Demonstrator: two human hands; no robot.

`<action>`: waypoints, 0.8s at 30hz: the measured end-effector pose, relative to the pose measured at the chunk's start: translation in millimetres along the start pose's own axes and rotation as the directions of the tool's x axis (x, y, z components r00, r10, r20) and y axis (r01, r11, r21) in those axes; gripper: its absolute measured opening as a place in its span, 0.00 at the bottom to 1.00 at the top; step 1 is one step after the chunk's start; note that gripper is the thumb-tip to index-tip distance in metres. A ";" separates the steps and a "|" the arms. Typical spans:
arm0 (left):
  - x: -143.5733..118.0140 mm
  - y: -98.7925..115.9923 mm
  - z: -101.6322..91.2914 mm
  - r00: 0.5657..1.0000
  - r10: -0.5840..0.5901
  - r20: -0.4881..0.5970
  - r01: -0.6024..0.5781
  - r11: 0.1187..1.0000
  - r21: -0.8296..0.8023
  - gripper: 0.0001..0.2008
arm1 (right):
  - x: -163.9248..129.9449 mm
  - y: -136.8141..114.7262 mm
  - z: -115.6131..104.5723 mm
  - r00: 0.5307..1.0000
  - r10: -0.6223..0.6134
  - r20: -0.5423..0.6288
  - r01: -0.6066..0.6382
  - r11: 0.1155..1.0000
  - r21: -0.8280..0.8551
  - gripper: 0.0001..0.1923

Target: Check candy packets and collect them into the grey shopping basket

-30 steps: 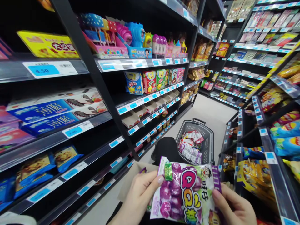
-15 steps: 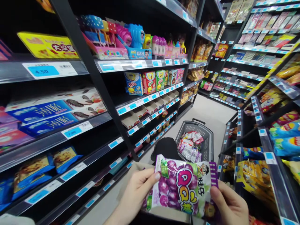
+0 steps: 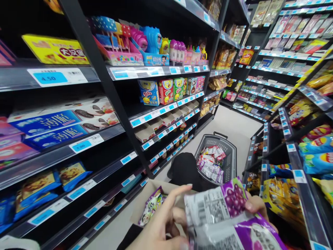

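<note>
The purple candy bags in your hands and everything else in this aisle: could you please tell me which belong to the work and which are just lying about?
In hand:
- purple candy bags, printed backs up, held by the left hand and right hand
- open cardboard box holding another bag

Lying about:
- grey basket of packets
- biscuit boxes
- chip bags

You have two hands in view, your left hand (image 3: 161,225) and your right hand (image 3: 256,206), with two purple grape candy packets (image 3: 221,208) up between them. One cardboard box (image 3: 148,194) sits below, showing one more packet (image 3: 152,205) inside. One grey shopping basket (image 3: 217,158) stands on the floor. Five small colourful snack boxes (image 3: 171,89) line the middle shelf, and one yellow box (image 3: 56,50) lies on the top left shelf
</note>
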State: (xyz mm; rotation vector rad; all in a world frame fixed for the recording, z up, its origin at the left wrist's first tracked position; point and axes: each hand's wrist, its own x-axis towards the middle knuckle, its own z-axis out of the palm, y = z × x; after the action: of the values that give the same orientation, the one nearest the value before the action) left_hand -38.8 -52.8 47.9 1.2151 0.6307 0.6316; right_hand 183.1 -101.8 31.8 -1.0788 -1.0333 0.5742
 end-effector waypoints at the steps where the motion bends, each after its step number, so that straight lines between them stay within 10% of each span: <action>1: 1.0 6.6 1.0 0.998 -0.065 -0.001 0.065 0.996 0.061 0.41 | 2.6 1.7 2.9 1.000 0.002 0.018 -0.002 1.000 0.018 0.25; 9: 16.4 24.2 17.3 0.950 -0.209 0.233 0.208 0.978 0.032 0.17 | 20.3 1.8 36.8 0.877 0.274 0.395 -0.363 0.916 0.172 0.27; 13: 20.5 8.7 20.4 0.973 -0.146 0.178 0.169 0.978 -0.119 0.14 | 24.5 5.2 18.2 0.884 0.405 0.234 -0.446 0.881 0.158 0.19; 20: 27.2 -1.8 22.2 0.972 -0.148 -0.181 0.065 0.915 -0.397 0.29 | -23.2 12.9 32.3 0.989 0.145 -0.008 -0.134 0.931 0.340 0.43; 24: 22.4 -5.7 24.2 0.974 -0.111 -0.197 0.034 0.933 -0.359 0.31 | -36.6 15.9 33.9 0.976 0.156 -0.154 -0.139 0.983 0.120 0.25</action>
State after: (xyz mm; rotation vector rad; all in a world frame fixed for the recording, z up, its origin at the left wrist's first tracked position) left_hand -5.4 -53.1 45.6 0.7886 0.7042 0.7833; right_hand 138.1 -110.3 6.3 -1.0933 -0.7758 0.6436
